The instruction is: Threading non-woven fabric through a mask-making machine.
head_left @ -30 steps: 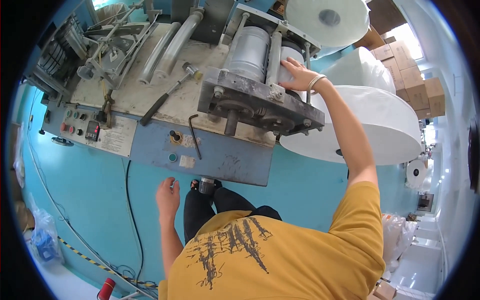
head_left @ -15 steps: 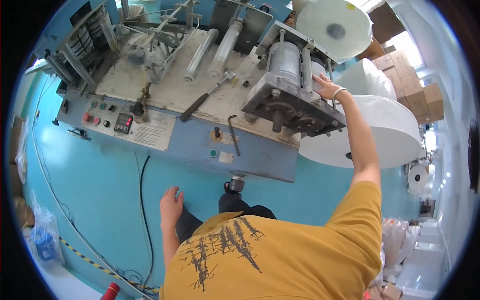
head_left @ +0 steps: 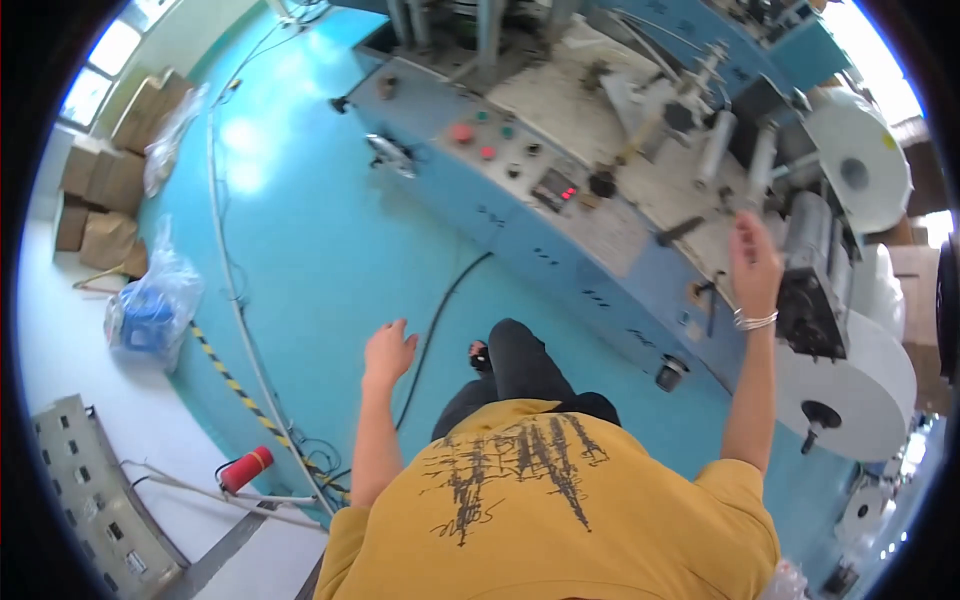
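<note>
My right hand, a bracelet on its wrist, is over the front edge of the machine, left of the metal roller unit. It is somewhat blurred; its fingers look loosely bent and apart, with nothing seen in them. Close by, a hammer with a dark handle lies on the machine top. A hex key rests near the front edge, below my right hand. My left hand hangs over the floor, loosely open, touching nothing.
A control panel with buttons and a lit display sits on the machine's front. Large white rolls stand at the right. A black cable crosses the floor near my legs. Cartons and a bagged blue thing are at the left.
My right hand has come away from the rollers, moving left. My view and body have turned left, bringing more floor, a red cylinder and a grey panel into sight. My left hand stays free.
</note>
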`<state>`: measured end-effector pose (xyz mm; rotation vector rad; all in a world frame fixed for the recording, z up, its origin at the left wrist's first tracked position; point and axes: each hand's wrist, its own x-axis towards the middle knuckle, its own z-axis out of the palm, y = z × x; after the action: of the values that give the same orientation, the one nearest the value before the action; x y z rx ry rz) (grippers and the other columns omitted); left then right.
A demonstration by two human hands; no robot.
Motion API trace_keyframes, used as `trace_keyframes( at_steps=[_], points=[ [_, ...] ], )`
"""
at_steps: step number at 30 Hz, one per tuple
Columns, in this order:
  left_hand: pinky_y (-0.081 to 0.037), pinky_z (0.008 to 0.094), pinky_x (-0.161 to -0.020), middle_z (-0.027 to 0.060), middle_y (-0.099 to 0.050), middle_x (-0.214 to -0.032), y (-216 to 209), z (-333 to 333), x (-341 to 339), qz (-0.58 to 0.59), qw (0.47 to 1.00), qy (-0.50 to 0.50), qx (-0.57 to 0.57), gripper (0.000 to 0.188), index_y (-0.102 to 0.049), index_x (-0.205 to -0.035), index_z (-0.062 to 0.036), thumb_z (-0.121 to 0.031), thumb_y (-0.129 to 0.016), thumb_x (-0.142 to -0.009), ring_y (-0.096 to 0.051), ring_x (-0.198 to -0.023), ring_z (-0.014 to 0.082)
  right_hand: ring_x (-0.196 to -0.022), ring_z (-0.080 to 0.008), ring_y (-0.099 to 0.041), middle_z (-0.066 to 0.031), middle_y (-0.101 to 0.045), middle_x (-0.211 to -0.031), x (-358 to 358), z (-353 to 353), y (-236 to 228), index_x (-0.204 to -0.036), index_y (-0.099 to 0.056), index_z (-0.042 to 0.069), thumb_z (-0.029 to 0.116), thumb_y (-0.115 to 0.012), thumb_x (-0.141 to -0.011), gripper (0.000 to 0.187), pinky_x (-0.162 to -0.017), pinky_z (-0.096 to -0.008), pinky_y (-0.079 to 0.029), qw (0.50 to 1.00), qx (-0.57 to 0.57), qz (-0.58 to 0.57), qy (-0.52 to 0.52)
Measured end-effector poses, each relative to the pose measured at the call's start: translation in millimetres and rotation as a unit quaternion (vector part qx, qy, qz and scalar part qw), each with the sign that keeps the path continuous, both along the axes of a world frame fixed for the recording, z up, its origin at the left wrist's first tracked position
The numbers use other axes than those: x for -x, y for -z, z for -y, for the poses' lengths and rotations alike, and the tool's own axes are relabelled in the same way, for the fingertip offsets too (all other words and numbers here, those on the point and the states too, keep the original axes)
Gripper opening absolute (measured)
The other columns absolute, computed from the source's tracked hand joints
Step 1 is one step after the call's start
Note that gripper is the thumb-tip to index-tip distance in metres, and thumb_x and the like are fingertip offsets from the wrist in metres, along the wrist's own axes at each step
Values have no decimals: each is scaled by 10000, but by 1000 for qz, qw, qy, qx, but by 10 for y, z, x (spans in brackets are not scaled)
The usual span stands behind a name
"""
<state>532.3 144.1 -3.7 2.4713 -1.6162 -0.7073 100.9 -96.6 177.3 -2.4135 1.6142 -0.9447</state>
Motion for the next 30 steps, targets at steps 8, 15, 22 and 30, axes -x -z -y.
trace_keyframes(
  at_steps=[8, 15, 22, 30],
  points=[
    [-440, 367, -740, 130, -584, -935, 156, 631, -819, -436, 892, -123, 3, 366, -518, -1036, -9, -302, -524, -818, -561, -842, 251, -729, -123, -561, -62, -573, -839, -2712, 49, 1253, -1035, -523, 56, 219, -488, -854, 245, -659, -262, -476, 690, -627, 341, -120],
    [-384, 347, -844, 115, -506, -1101, 416, 2175, -2449, -668, 621, -390, 125, 459, -461, -1111, -20, -383, -482, -832, -490, -984, 225, -875, -293, -531, -153, -528, -940, -4539, 1027, 3292, -910, -483, -32, 422, -539, -795, 471, -826, -434, -429, 168, -746, 625, 158],
    [-447, 358, -609, 116, -529, -916, 1742, 2968, -4341, -709, 528, -466, -44, 482, -441, -940, -57, -515, -339, -830, -516, -772, 260, -673, -258, -569, -107, -579, -807, -6523, 1489, 4025, -928, -533, 93, 364, -400, -847, 312, -589, -428, -504, 183, -558, 752, 299],
    [-316, 516, -856, 127, -462, -1184, 2500, 4566, -3882, -654, 394, -572, -302, 481, -443, -1145, -48, -399, -343, -831, -417, -1087, 315, -652, -224, -573, -100, -582, -780, -6538, 1706, 3465, -943, -510, 99, 312, -362, -854, 274, -526, -403, -488, 38, -378, 796, 471]
  ],
)
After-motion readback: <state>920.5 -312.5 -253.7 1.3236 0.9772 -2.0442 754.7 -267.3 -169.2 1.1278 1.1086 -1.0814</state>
